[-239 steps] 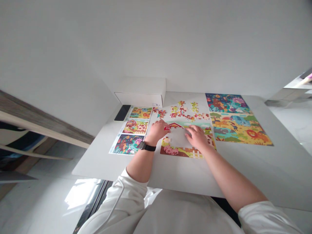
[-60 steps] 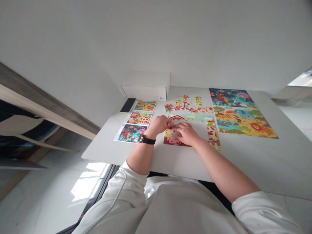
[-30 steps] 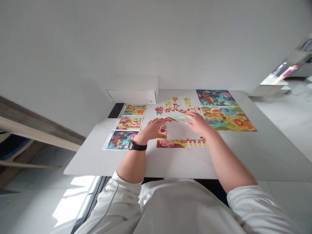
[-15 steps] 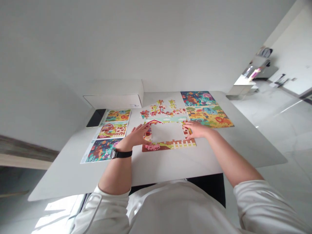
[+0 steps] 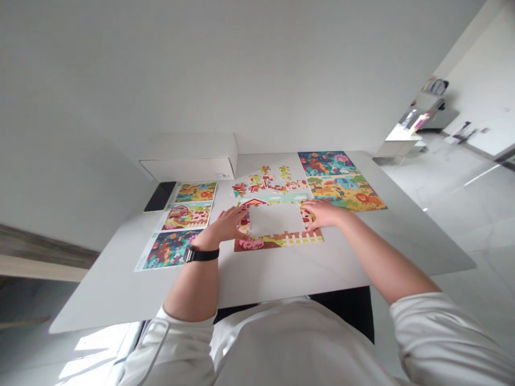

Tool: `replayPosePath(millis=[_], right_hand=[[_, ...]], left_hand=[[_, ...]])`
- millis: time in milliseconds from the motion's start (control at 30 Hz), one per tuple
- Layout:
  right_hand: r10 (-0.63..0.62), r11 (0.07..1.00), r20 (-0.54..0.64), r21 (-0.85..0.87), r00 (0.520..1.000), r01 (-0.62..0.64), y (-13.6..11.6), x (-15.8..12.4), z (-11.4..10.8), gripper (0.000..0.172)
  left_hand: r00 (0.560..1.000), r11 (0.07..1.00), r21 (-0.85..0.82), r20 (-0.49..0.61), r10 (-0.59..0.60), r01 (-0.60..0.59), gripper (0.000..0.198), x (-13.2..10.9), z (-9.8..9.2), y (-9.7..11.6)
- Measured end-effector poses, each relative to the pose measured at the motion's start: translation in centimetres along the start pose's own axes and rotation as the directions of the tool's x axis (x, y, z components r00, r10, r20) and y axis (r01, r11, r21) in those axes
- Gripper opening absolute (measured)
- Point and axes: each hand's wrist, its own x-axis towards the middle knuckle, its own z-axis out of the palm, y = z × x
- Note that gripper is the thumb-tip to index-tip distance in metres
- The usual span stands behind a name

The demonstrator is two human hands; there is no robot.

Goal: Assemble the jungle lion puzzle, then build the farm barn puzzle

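On the white table before me lies a farm jigsaw puzzle (image 5: 263, 242), joined as a rectangular border around a bare middle. Red barn roof shows at its top left, a pink pig at its lower left, a white fence at its lower right. My left hand (image 5: 228, 225) rests on the left side of the border, fingers spread. On the right side lies my right hand (image 5: 325, 214), its fingers also apart. Both hands touch the border and partly cover its side pieces. Just beyond the top edge are several loose puzzle pieces (image 5: 277, 187).
At the right lie two finished puzzles, a dark one (image 5: 325, 163) behind a yellow animal one (image 5: 346, 193). A picture sheet (image 5: 161, 222) with three scenes is at the left, beside a black phone (image 5: 160, 197). A white box (image 5: 189, 167) stands against the wall.
The view has shifted very slightly. Both hands stay on the two sides of the puzzle border, and the pieces lie as before.
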Motion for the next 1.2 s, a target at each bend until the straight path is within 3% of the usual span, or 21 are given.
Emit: replayPosePath(millis=[200, 300, 367, 500, 567, 633, 767, 933, 1033, 1200], right_hand=[[-0.029, 0.999, -0.01, 0.023, 1.0, 0.029, 0.4, 0.2, -0.2, 0.095], [-0.022, 0.995, -0.072, 0.097, 0.997, 0.028, 0.8, 0.3, -1.0, 0.075], [0.04, 0.985, -0.179, 0.172, 0.983, -0.009, 0.9, 0.4, -1.7, 0.055], [0.269, 0.935, -0.422, 0.33, 0.866, -0.13, 0.6, 1.2, -1.6, 0.037], [0.354, 0.906, -0.491, 0.392, 0.796, -0.161, 0.0, 1.6, -0.5, 0.034], [0.386, 0.893, -0.517, 0.416, 0.764, -0.17, -0.6, 1.9, 1.1, 0.034], [0.291, 0.922, -0.505, 0.376, 0.813, -0.097, -1.2, 2.2, 3.3, 0.03], [0.237, 0.932, -0.542, 0.361, 0.806, -0.031, -1.0, 2.7, 3.9, 0.026], [0.231, 0.932, -0.543, 0.362, 0.807, -0.022, -0.8, 2.9, 4.1, 0.024], [0.224, 0.926, -0.57, 0.377, 0.79, 0.009, -0.6, 2.7, 4.2, 0.023]], left_hand=[[0.996, 0.998, -0.039, -0.076, 0.053, -0.056, 0.103, 0.3, 0.2, -0.3], [0.972, 0.992, -0.109, -0.234, 0.03, -0.056, 0.081, 0.5, 0.2, 0.2], [0.934, 0.988, -0.152, -0.358, -0.016, -0.041, 0.065, 0.7, 0.1, 0.6], [0.841, 0.97, -0.241, -0.53, -0.109, -0.026, 0.041, 0.8, -0.3, 1.6], [0.822, 0.955, -0.294, -0.552, -0.138, -0.037, 0.033, 0.8, -0.3, 2.1], [0.82, 0.942, -0.33, -0.555, -0.141, -0.062, 0.03, 0.8, -0.1, 2.8], [0.829, 0.932, -0.334, -0.554, -0.075, -0.139, 0.027, 1.0, 0.6, 4.4], [0.805, 0.902, -0.338, -0.592, 0.018, -0.269, 0.022, 1.2, 1.3, 5.2], [0.78, 0.883, -0.363, -0.626, 0.006, -0.298, 0.021, 1.3, 1.4, 5.1], [0.774, 0.858, -0.416, -0.632, -0.033, -0.303, 0.021, 1.1, 1.4, 5.0]])
